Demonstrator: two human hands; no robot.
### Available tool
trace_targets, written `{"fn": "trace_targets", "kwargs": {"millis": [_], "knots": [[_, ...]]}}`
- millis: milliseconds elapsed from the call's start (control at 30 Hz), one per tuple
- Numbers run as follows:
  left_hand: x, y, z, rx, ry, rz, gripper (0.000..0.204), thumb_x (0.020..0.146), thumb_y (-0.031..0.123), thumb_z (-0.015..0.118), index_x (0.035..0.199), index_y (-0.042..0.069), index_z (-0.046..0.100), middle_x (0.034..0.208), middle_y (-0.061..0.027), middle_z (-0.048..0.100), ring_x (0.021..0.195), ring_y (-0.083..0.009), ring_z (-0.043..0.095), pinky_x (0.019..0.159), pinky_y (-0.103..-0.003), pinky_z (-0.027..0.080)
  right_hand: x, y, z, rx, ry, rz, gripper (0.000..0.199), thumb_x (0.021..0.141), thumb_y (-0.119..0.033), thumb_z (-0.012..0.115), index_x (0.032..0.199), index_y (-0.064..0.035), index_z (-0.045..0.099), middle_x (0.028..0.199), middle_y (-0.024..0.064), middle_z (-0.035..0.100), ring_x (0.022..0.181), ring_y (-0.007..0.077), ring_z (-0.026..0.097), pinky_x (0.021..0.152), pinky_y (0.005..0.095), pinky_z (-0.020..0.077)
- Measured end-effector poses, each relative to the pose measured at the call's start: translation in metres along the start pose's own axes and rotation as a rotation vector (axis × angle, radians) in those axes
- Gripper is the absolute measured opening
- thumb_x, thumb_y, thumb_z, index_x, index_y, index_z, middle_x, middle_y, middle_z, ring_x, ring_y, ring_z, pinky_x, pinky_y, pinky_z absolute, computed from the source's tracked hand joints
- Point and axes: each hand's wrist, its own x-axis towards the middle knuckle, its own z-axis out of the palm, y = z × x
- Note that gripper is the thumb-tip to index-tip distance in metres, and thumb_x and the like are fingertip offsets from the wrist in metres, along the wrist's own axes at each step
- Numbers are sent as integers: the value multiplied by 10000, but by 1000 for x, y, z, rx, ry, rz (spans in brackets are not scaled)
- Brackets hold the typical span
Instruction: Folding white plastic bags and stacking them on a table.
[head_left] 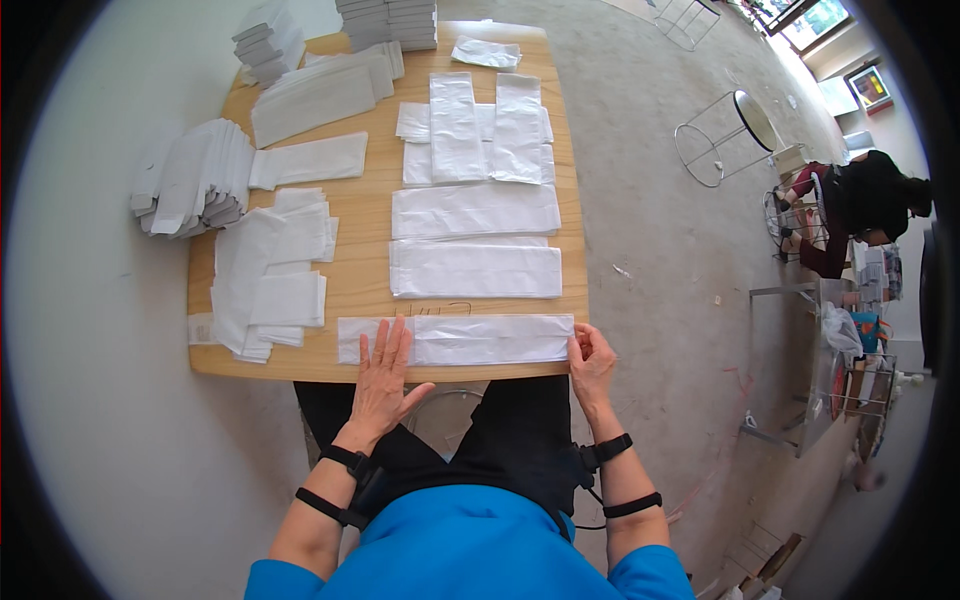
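Note:
A long, flat white strip (490, 340) of thin, slightly wrinkled material lies crosswise along the near edge of the wooden table; I cannot tell whether it is paper or plastic. My left hand (380, 388) lies flat on its left part, fingers stretched and thumb out to the side. At the strip's right end, my right hand (593, 362) pinches the edge between thumb and fingers. Just beyond the strip are two flat white stacks, a nearer one (475, 268) and a farther one (475, 211). Two upright white pieces (453, 128) rest across other white pieces behind those.
Loose white pieces (270, 290) overlap on the table's (365, 230) left side. Folded white cartons (195, 180) pile up against the wall, with more stacks (390, 22) at the far end. Rightward, a round stool (755, 120) stands on the floor, and another person (850, 205) sits near a metal table.

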Motion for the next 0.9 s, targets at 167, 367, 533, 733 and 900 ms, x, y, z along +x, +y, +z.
{"fn": "trace_targets", "kwargs": {"millis": [167,367,533,733,900], "knots": [[4,3,-4,52,-51,66,931,802,497,663,1483,47,215,1573,-99,145,1460,-286,78,1184,-496,29,1,-5,-1,-66,11,-34,161,851,-33,619,1006,3,638,746,66,589,593,129,533,550,275,455],[4,-1,5,54,-87,93,944,768,438,714,1476,40,234,1576,-92,143,1460,-292,77,1181,-506,40,0,-9,-1,-80,1,-76,167,851,-38,623,1015,-5,634,777,85,593,612,146,549,564,280,466],[6,-1,4,130,-101,98,910,791,497,664,1479,66,252,1577,-64,149,1462,-261,83,1186,-492,36,-3,-15,-4,-160,109,-38,188,849,-37,620,1034,-3,619,830,100,594,646,177,570,588,306,480],[2,-5,5,120,-112,80,919,785,482,677,1480,69,240,1579,-65,146,1462,-275,82,1178,-519,44,-29,-54,13,-161,226,-190,178,862,2,582,1039,-1,604,868,114,618,705,251,610,657,344,496],[3,0,2,24,-76,84,922,782,467,690,1480,74,235,1581,-89,129,1463,-294,76,1167,-544,43,-59,-104,81,327,-209,44,242,919,-33,558,1156,13,584,1053,116,667,952,164,649,805,270,514]]}}
